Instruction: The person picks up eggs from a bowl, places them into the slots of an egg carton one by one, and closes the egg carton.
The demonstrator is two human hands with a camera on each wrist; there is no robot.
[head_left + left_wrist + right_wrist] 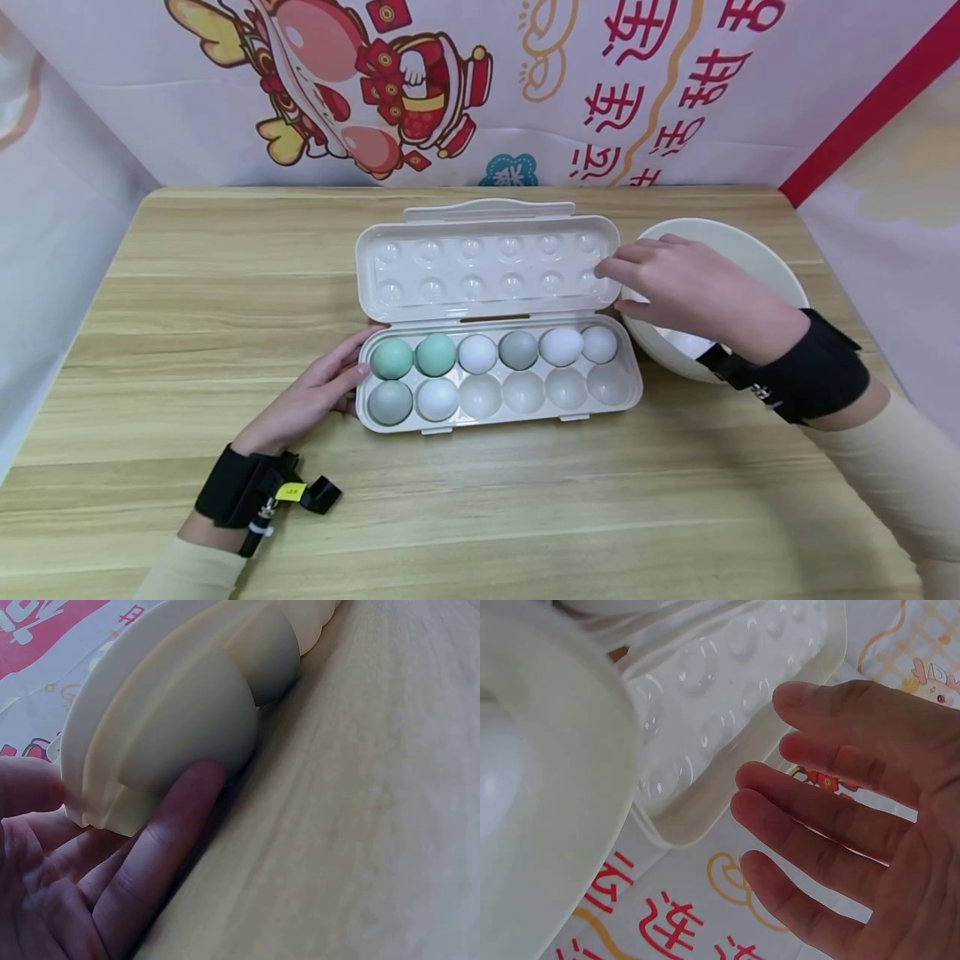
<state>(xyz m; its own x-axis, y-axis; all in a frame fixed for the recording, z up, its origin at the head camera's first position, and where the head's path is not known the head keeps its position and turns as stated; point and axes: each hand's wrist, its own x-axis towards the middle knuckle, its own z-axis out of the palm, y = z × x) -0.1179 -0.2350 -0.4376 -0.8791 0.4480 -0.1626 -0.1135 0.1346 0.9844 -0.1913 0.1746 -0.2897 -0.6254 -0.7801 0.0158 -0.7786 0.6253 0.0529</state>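
Observation:
An open egg box (523,393) stands on the table, its lid (491,268) folded back. Eggs fill the far row: two green eggs (414,357) at the left, then white and grey ones. A grey egg (390,402) and a white egg (437,399) occupy the near row's left end. My left hand (318,390) grips the box's left end, thumb at the rim and fingers under the side. Over the left rim of a white bowl (761,258) hovers my right hand (686,287), fingers apart and holding nothing. White eggs (496,776) show partly inside the bowl.
The wooden table (225,292) ends at a printed cloth backdrop (540,100). The bowl stands close to the box's right end. Black straps with small cameras circle both wrists.

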